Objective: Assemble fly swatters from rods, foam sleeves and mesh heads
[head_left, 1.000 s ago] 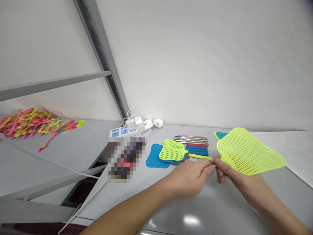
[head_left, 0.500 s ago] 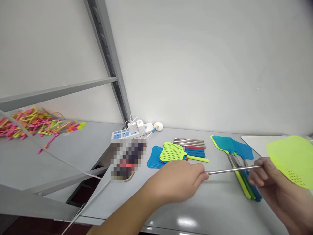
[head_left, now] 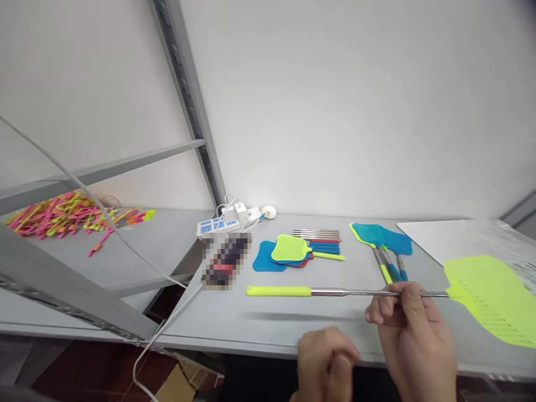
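A yellow-green fly swatter point(head_left: 277, 291) with a telescopic metal shaft lies level in the air above the front of the table. My right hand point(head_left: 412, 324) pinches the thin part of the shaft, near the swatter's flat head at the right. Below the shaft, at the table's front edge, my left hand point(head_left: 324, 357) is curled closed, apart from the swatter; nothing shows in it. Behind it are stacked swatters, a yellow-green one point(head_left: 291, 248) on top of blue and red ones. Beyond my right hand lies a bundle of swatters with blue heads point(head_left: 397, 241).
A white power strip point(head_left: 221, 224) with plugged chargers stands at the back left, near a pixelated object point(head_left: 226, 262). A white cable point(head_left: 142, 259) crosses the shelf frame. Pink and yellow pieces point(head_left: 62, 215) pile on the left shelf. Clear plastic point(head_left: 488, 240) lies at the right.
My left hand has let go of the swatter and moved down to the table edge. The handle now shows at full length, and the view has shifted.
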The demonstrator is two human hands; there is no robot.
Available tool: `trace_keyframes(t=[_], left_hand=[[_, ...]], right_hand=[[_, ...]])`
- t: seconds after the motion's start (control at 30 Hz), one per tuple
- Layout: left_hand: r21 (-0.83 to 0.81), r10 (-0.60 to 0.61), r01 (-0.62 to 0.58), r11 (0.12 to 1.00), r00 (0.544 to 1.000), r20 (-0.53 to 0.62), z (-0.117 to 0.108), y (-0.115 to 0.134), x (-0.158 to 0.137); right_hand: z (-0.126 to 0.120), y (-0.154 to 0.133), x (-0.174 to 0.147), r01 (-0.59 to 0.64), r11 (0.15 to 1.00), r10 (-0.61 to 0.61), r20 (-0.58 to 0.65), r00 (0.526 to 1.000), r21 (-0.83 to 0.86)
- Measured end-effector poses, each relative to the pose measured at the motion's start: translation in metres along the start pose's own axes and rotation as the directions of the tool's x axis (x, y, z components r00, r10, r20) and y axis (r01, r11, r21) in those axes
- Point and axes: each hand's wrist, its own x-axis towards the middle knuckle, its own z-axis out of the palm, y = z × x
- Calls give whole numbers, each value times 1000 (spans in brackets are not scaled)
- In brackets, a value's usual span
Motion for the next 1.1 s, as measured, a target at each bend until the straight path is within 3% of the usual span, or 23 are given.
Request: trace_keyframes(t=[0.07,0.13,0.4,0.57,0.67,0.8,1.0,1.1], left_hand=[[-143,178,-204,969,969,-174,2,-16,4],[-237,236,-289,927,944,-229,4,-21,11],[-359,158,-268,894,938,-308,10,-10,11],[-315,142,-206,926,966,-216,11,-15,6],[-262,123,-170,950,975,-186,7,-15,1],[-232,106,-119,965,992,-65,1,-13,-6],[-60,69,-68,996,998,14,-8,-5,-14],[-72,56,-60,996,997,-51,-15,2,-15]], right_hand=[[-2,2,-14,-26,999,26,-7,1000,38],[-6,6,-26,-65,997,64,16,998,51],[-17,15,-40,-153,988,145,169,975,35],[-15,11,-43,-130,983,164,296,941,-131],[-13,7,-46,-95,979,155,348,924,-183],[-13,2,-48,-58,973,151,425,893,-225],[-23,-3,-52,-63,970,155,397,905,-235],[-37,-9,-46,-82,979,132,273,953,-186]])
